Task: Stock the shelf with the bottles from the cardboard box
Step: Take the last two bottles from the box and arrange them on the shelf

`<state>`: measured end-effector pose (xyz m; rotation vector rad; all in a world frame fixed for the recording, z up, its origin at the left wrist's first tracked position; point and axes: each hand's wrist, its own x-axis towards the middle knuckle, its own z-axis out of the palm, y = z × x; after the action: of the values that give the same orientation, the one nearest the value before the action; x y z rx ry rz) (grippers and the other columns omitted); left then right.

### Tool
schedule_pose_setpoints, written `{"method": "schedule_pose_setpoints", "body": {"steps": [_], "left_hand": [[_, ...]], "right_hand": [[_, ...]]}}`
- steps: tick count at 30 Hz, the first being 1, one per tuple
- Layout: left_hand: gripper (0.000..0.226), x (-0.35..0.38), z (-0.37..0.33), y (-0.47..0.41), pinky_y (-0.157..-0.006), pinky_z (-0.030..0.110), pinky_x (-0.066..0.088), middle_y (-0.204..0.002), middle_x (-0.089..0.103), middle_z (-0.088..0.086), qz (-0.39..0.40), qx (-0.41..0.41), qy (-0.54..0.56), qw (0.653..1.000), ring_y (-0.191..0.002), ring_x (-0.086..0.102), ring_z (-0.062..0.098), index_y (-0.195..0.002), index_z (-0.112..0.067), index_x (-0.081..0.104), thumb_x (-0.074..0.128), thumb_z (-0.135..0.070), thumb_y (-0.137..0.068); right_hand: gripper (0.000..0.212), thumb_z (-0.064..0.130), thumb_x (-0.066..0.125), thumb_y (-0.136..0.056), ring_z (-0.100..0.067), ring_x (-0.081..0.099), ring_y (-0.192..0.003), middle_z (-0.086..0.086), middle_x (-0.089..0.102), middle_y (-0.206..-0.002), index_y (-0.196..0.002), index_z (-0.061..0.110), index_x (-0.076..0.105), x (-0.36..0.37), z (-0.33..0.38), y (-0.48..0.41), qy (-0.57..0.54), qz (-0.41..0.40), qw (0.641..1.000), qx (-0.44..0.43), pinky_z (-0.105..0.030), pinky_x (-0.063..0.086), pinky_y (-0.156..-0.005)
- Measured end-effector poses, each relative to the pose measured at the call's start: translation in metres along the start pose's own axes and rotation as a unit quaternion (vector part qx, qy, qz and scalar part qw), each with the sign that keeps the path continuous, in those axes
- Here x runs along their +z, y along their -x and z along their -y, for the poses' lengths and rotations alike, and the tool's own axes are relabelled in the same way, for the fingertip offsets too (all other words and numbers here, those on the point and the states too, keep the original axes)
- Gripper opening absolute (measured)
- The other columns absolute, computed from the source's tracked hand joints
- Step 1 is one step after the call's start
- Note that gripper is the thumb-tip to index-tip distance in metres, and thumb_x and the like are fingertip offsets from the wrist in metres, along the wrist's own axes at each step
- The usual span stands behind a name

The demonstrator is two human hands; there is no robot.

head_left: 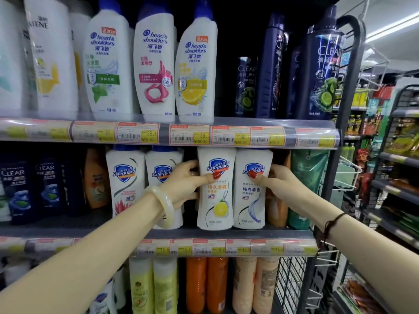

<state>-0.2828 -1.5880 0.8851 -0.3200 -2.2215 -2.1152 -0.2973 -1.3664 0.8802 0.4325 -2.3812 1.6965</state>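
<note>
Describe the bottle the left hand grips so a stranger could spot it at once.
On the middle shelf stands a row of four white Safeguard bottles. The lemon bottle is third from the left, gripped by the left hand. Only its label shows a yellow lemon.

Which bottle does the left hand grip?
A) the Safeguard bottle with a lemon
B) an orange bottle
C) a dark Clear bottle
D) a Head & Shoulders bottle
A: the left hand wraps the lemon Safeguard bottle, thumb across its front label.
</note>
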Motion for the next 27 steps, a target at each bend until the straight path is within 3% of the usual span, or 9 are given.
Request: {"method": "schedule_pose_setpoints", "body": {"steps": [4,10,13,17,23,27], "left_hand": [[0.039,0.001,0.009,-0.003,-0.074,0.034,0.053,-0.096,0.066,0.006,-0.001,0.001,-0.001,1.000,-0.088,0.065,0.019,-0.119,-0.010,0.052,0.062,0.001,-0.083],[0.040,0.004,0.022,-0.005,-0.071,0.033,0.053,-0.118,0.063,0.016,-0.020,0.003,0.001,1.000,-0.098,0.063,0.025,-0.123,-0.008,0.048,0.061,-0.003,-0.085],[0.038,0.005,0.030,-0.005,-0.079,0.043,0.053,-0.120,0.063,0.015,-0.044,0.006,-0.003,0.999,-0.100,0.063,0.026,-0.117,-0.010,0.048,0.065,-0.007,-0.083],[0.038,0.009,0.041,-0.003,-0.091,0.052,0.051,-0.118,0.064,0.006,-0.075,0.042,-0.067,0.994,-0.110,0.060,0.026,-0.108,-0.025,0.053,0.072,-0.014,-0.077],[0.054,0.012,0.047,-0.002,-0.099,0.046,0.047,-0.130,0.058,0.004,-0.102,0.078,-0.125,0.984,-0.117,0.056,0.022,-0.131,-0.014,0.047,0.068,-0.018,-0.081],[0.054,0.013,0.052,-0.006,-0.101,0.040,0.045,-0.126,0.059,-0.002,-0.083,0.084,-0.179,0.977,-0.116,0.055,0.016,-0.131,-0.018,0.043,0.066,-0.026,-0.083]], "right_hand": [[0.030,0.024,0.061,-0.088,-0.012,0.066,-0.096,-0.001,0.068,-0.110,-0.116,0.014,0.057,0.002,-0.011,0.000,0.001,0.001,1.000,0.006,-0.028,0.054,-0.079],[0.046,0.026,0.061,-0.088,-0.017,0.063,-0.102,-0.005,0.063,-0.119,-0.127,0.008,0.046,0.014,-0.020,-0.003,-0.019,-0.045,0.999,0.003,-0.031,0.052,-0.085],[0.044,0.023,0.065,-0.085,-0.006,0.061,-0.092,0.004,0.062,-0.111,-0.123,0.016,0.044,0.017,-0.025,0.002,0.006,-0.032,0.999,-0.008,-0.024,0.052,-0.078],[0.049,0.020,0.067,-0.084,-0.013,0.058,-0.103,0.006,0.059,-0.112,-0.126,0.013,0.043,0.021,-0.034,0.007,0.059,-0.029,0.998,-0.014,-0.029,0.049,-0.086],[0.048,0.026,0.064,-0.086,-0.015,0.058,-0.108,0.003,0.060,-0.116,-0.128,0.013,0.043,0.021,-0.032,0.005,0.099,-0.026,0.995,-0.003,-0.035,0.052,-0.087],[0.050,0.031,0.060,-0.089,-0.018,0.055,-0.108,-0.001,0.058,-0.120,-0.128,0.009,0.038,0.021,-0.032,0.006,0.199,0.003,0.980,0.025,-0.026,0.043,-0.086]]}}
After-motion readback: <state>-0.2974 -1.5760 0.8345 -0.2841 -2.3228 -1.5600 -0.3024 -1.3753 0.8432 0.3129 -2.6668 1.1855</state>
